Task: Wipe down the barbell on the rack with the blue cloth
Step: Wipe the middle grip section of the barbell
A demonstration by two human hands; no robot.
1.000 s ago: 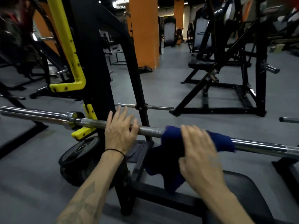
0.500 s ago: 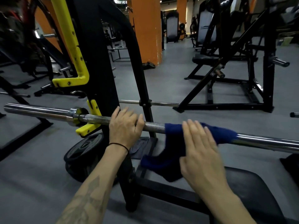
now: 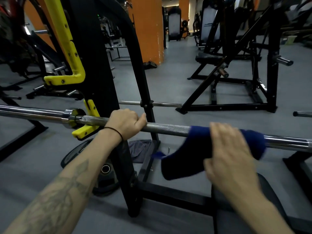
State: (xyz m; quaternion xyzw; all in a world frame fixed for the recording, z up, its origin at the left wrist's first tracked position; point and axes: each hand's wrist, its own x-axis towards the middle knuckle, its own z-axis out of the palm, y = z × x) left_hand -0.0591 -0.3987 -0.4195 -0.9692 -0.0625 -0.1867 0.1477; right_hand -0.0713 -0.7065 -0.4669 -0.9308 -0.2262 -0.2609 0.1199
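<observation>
Left hand (image 3: 125,123), flat a second ago, now curls round barbell (image 3: 167,130). Right hand (image 3: 228,149), fingers spread, presses blue cloth (image 3: 194,149) on shaft; wiping continues.

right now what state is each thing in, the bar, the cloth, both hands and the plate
barbell: resting across the rack, on the yellow hook
blue cloth: draped over the bar, one end hanging down
left hand: fingers curled round the bar, gripping it
right hand: laid flat on the cloth, blurred
weight plate: off the bar, leaning at the foot of the rack
</observation>
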